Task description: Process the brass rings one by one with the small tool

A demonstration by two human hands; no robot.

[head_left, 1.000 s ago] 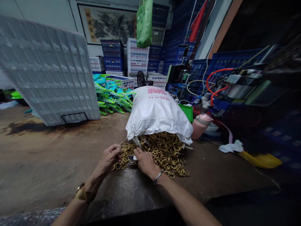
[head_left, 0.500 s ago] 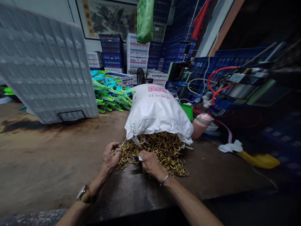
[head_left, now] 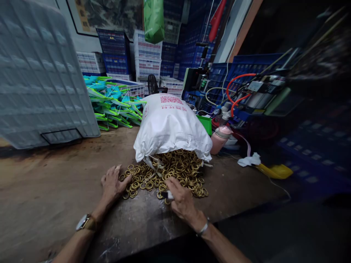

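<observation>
- And here's the left hand [head_left: 112, 182], fingers spread, low at the left edge of the pile, its thumb right against the outermost brass-coloured rings [head_left: 181, 168].
- Over to the right hand [head_left: 182, 199]: fingers pinching a small black-and-white object [head_left: 168, 195] just at the front edge of the pile; exactly what it is, I cannot tell.
- The rings themselves fan out from the open mouth of a plump white sack [head_left: 170, 128], part inside, part loose on the brown table [head_left: 55, 197], lying between and beyond the hands.
- Red print runs across the top of that sack, which lies on its side, mouth facing the person.
- Off to the left of it, a heap of green and blue hangers [head_left: 115, 106]; beside them, a big ribbed white panel [head_left: 46, 80] standing up.
- Right of the sack, a pink bottle [head_left: 220, 139], and farther right a yellow scoop-like piece [head_left: 275, 171].
</observation>
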